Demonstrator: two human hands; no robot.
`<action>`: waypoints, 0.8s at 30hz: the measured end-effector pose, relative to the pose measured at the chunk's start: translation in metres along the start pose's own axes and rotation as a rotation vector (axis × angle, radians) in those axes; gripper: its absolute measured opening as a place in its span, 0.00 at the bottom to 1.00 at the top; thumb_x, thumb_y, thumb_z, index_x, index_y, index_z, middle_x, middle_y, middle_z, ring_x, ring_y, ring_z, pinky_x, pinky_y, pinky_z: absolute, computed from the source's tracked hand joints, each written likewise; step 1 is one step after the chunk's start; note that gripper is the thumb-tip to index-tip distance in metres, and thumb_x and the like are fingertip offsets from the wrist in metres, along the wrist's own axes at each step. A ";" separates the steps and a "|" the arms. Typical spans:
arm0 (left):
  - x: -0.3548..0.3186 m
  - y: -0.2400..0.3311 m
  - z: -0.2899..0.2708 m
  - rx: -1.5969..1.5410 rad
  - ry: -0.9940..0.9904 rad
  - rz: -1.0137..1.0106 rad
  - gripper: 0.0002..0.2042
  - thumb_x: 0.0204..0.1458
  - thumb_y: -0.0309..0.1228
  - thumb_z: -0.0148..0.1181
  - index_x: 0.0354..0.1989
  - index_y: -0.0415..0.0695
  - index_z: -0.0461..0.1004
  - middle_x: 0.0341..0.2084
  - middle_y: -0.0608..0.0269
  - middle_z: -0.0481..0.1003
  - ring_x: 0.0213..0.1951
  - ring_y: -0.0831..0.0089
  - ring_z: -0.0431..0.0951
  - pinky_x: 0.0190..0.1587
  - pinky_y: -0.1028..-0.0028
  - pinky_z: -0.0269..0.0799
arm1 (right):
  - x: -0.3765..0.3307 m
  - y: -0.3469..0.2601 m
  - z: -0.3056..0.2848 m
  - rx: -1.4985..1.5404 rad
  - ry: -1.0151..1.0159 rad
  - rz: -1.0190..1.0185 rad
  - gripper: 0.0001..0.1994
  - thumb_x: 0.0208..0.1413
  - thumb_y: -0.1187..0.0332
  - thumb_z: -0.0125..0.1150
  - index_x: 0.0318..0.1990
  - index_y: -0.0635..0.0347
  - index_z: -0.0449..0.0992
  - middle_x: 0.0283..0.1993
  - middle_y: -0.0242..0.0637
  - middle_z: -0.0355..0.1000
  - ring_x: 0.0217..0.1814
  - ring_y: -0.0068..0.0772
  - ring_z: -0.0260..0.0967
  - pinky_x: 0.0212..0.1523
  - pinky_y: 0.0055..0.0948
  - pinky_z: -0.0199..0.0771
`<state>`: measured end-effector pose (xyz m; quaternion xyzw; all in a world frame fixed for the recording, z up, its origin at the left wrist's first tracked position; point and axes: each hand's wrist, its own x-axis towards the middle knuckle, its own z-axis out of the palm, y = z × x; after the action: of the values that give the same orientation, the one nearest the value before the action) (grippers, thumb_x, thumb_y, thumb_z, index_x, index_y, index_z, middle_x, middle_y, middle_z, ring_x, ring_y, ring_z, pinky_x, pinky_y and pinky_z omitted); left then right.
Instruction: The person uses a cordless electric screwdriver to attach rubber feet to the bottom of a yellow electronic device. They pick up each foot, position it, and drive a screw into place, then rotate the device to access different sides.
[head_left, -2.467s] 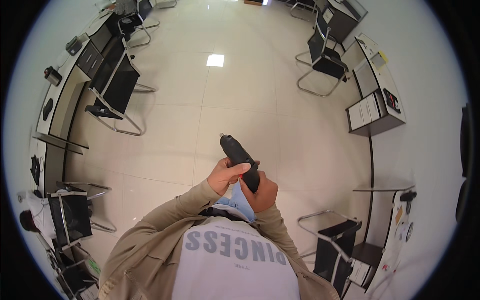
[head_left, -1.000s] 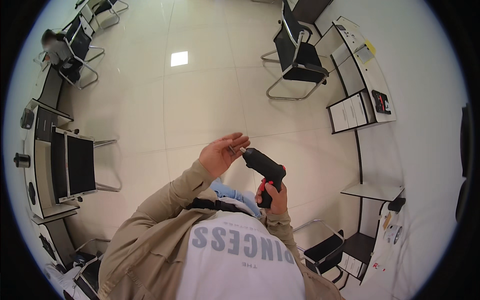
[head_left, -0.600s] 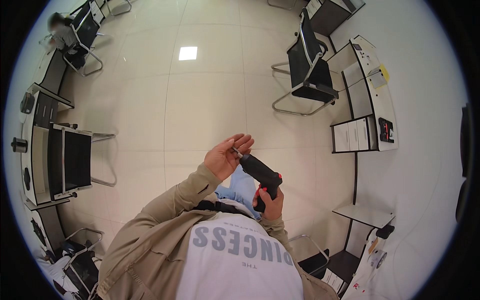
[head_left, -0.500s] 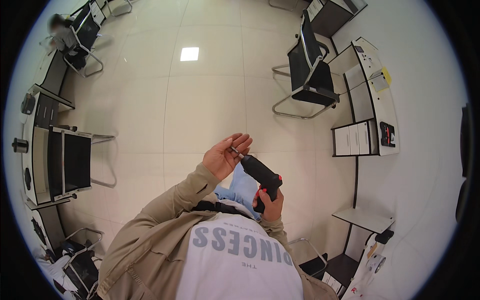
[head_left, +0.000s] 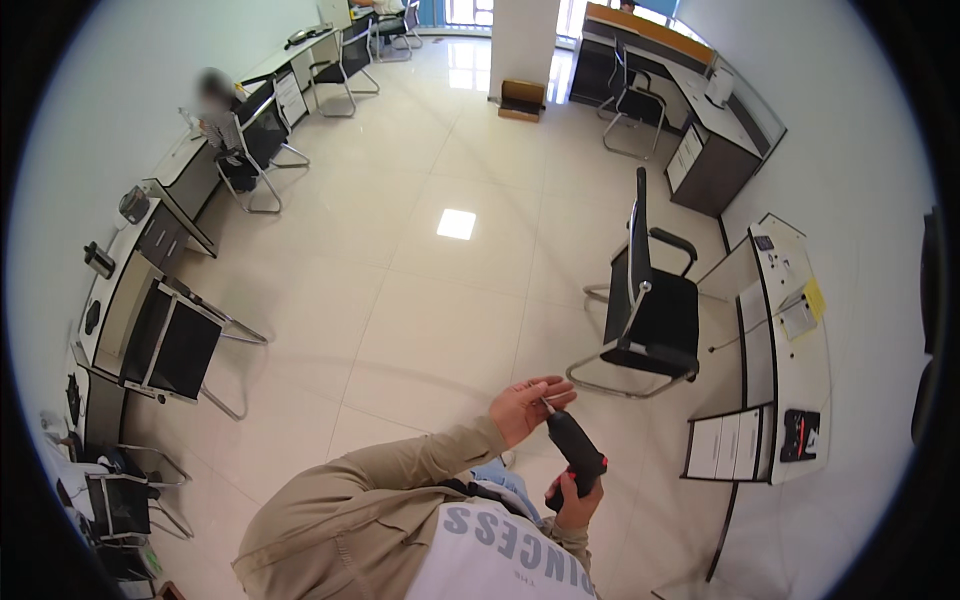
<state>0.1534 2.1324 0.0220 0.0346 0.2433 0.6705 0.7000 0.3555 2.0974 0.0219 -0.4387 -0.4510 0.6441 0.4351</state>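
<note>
My right hand (head_left: 578,502) is closed round the handle of a black cordless screwdriver (head_left: 572,444) with red parts. A thin metal bit (head_left: 548,406) sticks out of its front end and points up and to the left. My left hand (head_left: 520,408) is at the bit's tip, its fingers stretched out and the palm partly turned up. The bit's tip lies against or just over the fingers; whether they touch it I cannot tell.
A black chair (head_left: 650,310) stands ahead on the right, beside a white desk (head_left: 800,370) with an open black tool case (head_left: 800,435). On the left another black chair (head_left: 178,342) is at a desk. Further off, a person (head_left: 222,125) sits at the left wall.
The view has tipped up and swung left, showing more of the far room. My hands appear lower and further right, with the screwdriver still in my right hand and my left at the bit.
</note>
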 end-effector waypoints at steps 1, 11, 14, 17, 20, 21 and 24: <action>0.011 -0.003 0.012 0.019 0.005 0.003 0.18 0.64 0.31 0.45 0.59 0.35 0.62 0.56 0.50 0.69 0.59 0.58 0.70 0.60 0.63 0.68 | 0.011 -0.002 -0.010 -0.022 -0.006 -0.048 0.06 0.53 0.75 0.57 0.37 0.65 0.68 0.22 0.35 0.67 0.16 0.27 0.65 0.18 0.25 0.68; 0.105 -0.065 0.077 0.186 -0.131 -0.176 0.17 0.65 0.30 0.44 0.59 0.35 0.60 0.56 0.51 0.69 0.58 0.63 0.71 0.59 0.67 0.68 | 0.060 -0.027 -0.080 -0.098 0.251 -0.127 0.13 0.50 0.76 0.61 0.42 0.69 0.68 0.21 0.35 0.66 0.15 0.26 0.65 0.18 0.26 0.68; 0.141 -0.089 0.092 0.241 -0.239 -0.255 0.19 0.65 0.34 0.44 0.61 0.37 0.59 0.58 0.52 0.68 0.59 0.63 0.70 0.60 0.68 0.66 | 0.072 -0.029 -0.103 0.022 0.301 -0.083 0.11 0.53 0.74 0.58 0.42 0.66 0.66 0.22 0.35 0.66 0.14 0.26 0.63 0.16 0.26 0.67; 0.175 -0.107 0.111 0.276 -0.323 -0.306 0.20 0.66 0.35 0.44 0.62 0.38 0.58 0.59 0.52 0.66 0.60 0.63 0.69 0.61 0.69 0.64 | 0.090 -0.033 -0.121 0.151 0.375 -0.052 0.13 0.54 0.70 0.59 0.44 0.64 0.64 0.23 0.35 0.66 0.14 0.28 0.62 0.16 0.28 0.67; 0.212 -0.127 0.130 0.316 -0.372 -0.330 0.22 0.65 0.36 0.44 0.63 0.39 0.56 0.60 0.51 0.66 0.61 0.62 0.67 0.63 0.68 0.61 | 0.114 -0.042 -0.142 0.267 0.419 -0.008 0.14 0.54 0.70 0.59 0.45 0.63 0.64 0.22 0.35 0.66 0.15 0.29 0.63 0.17 0.29 0.68; 0.226 -0.133 0.133 0.318 -0.342 -0.340 0.22 0.65 0.36 0.45 0.64 0.39 0.56 0.59 0.50 0.66 0.61 0.62 0.67 0.62 0.68 0.62 | 0.124 -0.045 -0.151 0.284 0.416 -0.004 0.14 0.54 0.70 0.59 0.45 0.63 0.64 0.22 0.35 0.66 0.15 0.29 0.63 0.18 0.29 0.69; 0.264 -0.150 0.150 0.301 -0.244 -0.366 0.21 0.66 0.36 0.44 0.62 0.39 0.57 0.59 0.48 0.67 0.60 0.62 0.68 0.61 0.68 0.64 | 0.155 -0.057 -0.176 0.246 0.403 -0.034 0.15 0.54 0.70 0.59 0.46 0.63 0.64 0.22 0.36 0.66 0.16 0.29 0.63 0.18 0.29 0.69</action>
<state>0.3450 2.4120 0.0199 0.1743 0.2563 0.4799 0.8208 0.4964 2.2929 0.0131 -0.4943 -0.2804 0.5864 0.5773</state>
